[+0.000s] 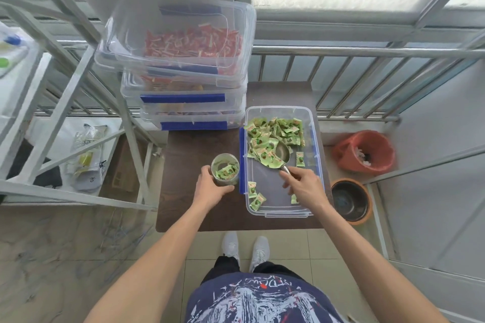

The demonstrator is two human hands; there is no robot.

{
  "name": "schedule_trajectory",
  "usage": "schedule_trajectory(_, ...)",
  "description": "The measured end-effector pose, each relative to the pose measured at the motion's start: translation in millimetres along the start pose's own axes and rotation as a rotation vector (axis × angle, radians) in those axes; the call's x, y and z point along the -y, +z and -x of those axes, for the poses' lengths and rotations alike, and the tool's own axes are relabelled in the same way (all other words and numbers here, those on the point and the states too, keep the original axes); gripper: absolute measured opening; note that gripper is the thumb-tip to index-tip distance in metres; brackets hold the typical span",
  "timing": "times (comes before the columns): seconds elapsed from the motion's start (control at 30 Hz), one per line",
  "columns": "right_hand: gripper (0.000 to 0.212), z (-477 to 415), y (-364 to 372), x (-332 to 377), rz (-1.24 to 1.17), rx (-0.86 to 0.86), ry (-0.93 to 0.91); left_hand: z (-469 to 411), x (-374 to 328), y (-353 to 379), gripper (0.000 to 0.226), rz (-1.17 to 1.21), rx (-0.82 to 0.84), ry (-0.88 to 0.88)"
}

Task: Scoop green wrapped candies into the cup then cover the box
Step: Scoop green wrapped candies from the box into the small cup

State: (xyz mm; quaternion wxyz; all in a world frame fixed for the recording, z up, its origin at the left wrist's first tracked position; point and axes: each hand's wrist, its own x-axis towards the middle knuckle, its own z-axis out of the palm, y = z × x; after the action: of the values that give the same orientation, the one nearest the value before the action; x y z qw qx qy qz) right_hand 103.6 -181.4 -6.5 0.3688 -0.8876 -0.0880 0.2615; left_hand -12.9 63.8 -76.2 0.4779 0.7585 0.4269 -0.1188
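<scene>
An open clear plastic box (309,118) sits on the right of the small brown table (189,212). Green wrapped candies (278,128) lie piled at its far end, with a few loose ones near the front. My right hand (301,181) grips the handle of a metal scoop (280,153), whose bowl rests among the candies and holds some. Left of the box stands a clear cup (225,168) with a few green candies inside. My left hand (210,186) is wrapped around the cup's near side. The box's lid is not identifiable.
Stacked lidded clear boxes (181,34) of red and orange candies occupy the table's back left. An orange lined bin (364,151) and a dark pot (350,200) stand on the floor to the right. A metal rack (78,102) stands left, a railing behind.
</scene>
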Motion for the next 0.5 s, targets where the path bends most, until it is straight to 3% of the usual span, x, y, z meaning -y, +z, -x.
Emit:
schedule_trajectory(0.1, 0.018, 7, -11, 11, 0.108, 0.13, -0.054, 0, -7, -1, 0.106, -0.008, -0.046, 0.104)
schedule_trajectory(0.23, 0.023, 11, -23, 24, 0.226, 0.305, -0.074, 1, -9, -3, 0.093, -0.003, -0.052, 0.187)
schedule_trajectory(0.5, 0.039, -4, -18, 59, 0.526, 0.341, -0.073, -3, -15, -12, 0.092, -0.04, 0.009, 0.146)
